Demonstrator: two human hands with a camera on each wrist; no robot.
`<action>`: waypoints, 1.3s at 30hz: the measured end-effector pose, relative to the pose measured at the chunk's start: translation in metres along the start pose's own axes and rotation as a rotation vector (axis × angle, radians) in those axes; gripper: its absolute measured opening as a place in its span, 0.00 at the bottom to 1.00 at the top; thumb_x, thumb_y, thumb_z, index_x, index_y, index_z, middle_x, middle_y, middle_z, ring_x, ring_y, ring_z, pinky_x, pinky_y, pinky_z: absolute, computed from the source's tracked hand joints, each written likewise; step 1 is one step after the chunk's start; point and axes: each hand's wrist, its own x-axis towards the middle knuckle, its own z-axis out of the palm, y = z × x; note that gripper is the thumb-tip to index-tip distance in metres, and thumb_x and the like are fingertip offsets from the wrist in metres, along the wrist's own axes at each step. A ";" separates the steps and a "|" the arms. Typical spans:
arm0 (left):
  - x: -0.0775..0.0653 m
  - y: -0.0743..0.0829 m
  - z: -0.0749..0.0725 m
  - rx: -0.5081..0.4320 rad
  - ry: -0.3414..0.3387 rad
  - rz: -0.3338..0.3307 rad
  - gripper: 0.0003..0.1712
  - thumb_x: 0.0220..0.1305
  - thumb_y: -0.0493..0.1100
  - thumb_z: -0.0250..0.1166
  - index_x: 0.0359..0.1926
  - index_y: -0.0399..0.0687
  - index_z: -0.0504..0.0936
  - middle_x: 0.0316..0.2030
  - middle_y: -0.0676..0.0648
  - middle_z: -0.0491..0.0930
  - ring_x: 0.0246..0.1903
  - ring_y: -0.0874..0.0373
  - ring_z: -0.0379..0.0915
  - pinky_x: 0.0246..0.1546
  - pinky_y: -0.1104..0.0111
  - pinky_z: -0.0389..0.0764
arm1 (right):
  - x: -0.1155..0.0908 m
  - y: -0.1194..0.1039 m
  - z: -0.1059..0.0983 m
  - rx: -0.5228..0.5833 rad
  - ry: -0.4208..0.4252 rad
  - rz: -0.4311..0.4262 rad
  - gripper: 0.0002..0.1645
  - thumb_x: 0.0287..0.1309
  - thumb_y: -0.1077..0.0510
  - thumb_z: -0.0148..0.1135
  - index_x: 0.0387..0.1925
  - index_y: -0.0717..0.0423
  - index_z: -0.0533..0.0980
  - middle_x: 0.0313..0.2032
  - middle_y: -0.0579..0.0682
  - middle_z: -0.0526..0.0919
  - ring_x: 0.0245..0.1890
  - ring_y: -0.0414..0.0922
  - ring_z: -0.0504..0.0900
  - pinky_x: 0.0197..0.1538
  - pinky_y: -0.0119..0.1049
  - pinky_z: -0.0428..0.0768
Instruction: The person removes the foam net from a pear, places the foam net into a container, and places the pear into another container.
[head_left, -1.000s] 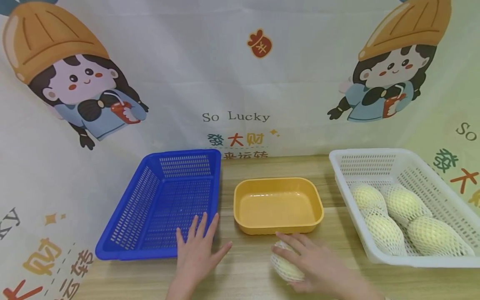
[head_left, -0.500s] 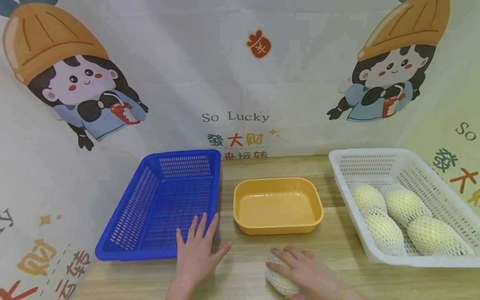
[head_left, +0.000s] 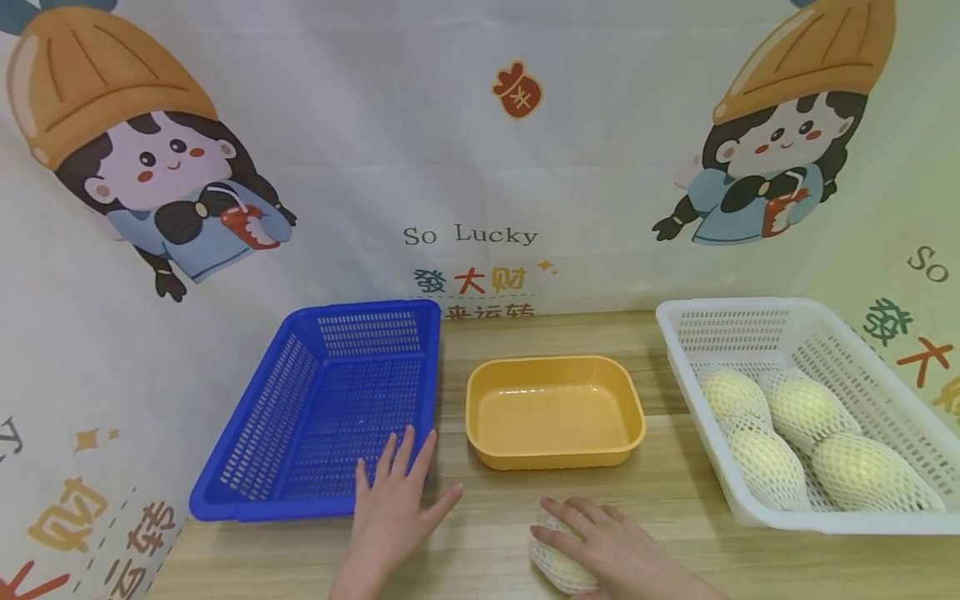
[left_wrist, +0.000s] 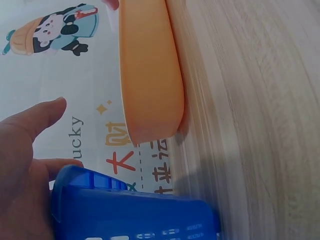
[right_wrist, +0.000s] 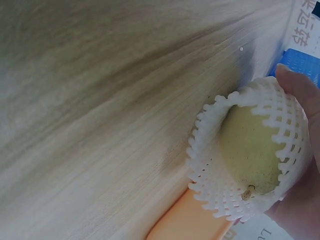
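My right hand (head_left: 615, 542) grips a mango (head_left: 553, 557) in a white foam net, low over the table in front of the yellow tray. In the right wrist view the net gapes, and the pale green skin and stem stub of the mango (right_wrist: 252, 150) show. My left hand (head_left: 393, 508) holds nothing; its fingers are spread over the near right corner of the blue basket (head_left: 433, 375). The left wrist view has the thumb and a finger of the left hand (left_wrist: 25, 160) beside the rim of the blue basket (left_wrist: 145, 215).
The yellow tray (head_left: 555, 421) stands in the middle with nothing inside. On the right is a white basket (head_left: 847, 522) with several netted mangoes (head_left: 806, 407). A printed cloth (head_left: 600, 158) hangs behind the wooden table (head_left: 480, 542).
My right hand has shifted slightly left and toward me with the mango, mostly in the first half second. The left hand has hardly moved.
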 end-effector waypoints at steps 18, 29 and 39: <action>-0.021 0.051 0.025 -0.312 0.168 0.224 0.32 0.50 0.50 0.65 0.56 0.44 0.70 0.51 0.44 0.71 0.51 0.49 0.66 0.46 0.54 0.70 | -0.013 0.003 0.007 0.145 0.145 0.076 0.54 0.43 0.30 0.55 0.62 0.61 0.57 0.59 0.56 0.62 0.57 0.51 0.62 0.50 0.47 0.70; -0.030 0.062 0.049 -0.363 -0.092 0.250 0.36 0.51 0.59 0.61 0.56 0.42 0.68 0.51 0.45 0.71 0.48 0.50 0.68 0.43 0.58 0.72 | -0.031 0.004 0.009 0.262 0.096 0.201 0.57 0.39 0.29 0.57 0.65 0.56 0.52 0.62 0.54 0.57 0.59 0.50 0.58 0.50 0.49 0.69; -0.031 0.075 0.058 -0.470 -0.271 0.229 0.39 0.50 0.61 0.61 0.59 0.45 0.66 0.52 0.48 0.70 0.50 0.53 0.67 0.47 0.59 0.70 | -0.043 0.007 0.009 0.251 0.102 0.168 0.52 0.40 0.30 0.58 0.64 0.49 0.56 0.64 0.55 0.54 0.57 0.52 0.62 0.42 0.48 0.75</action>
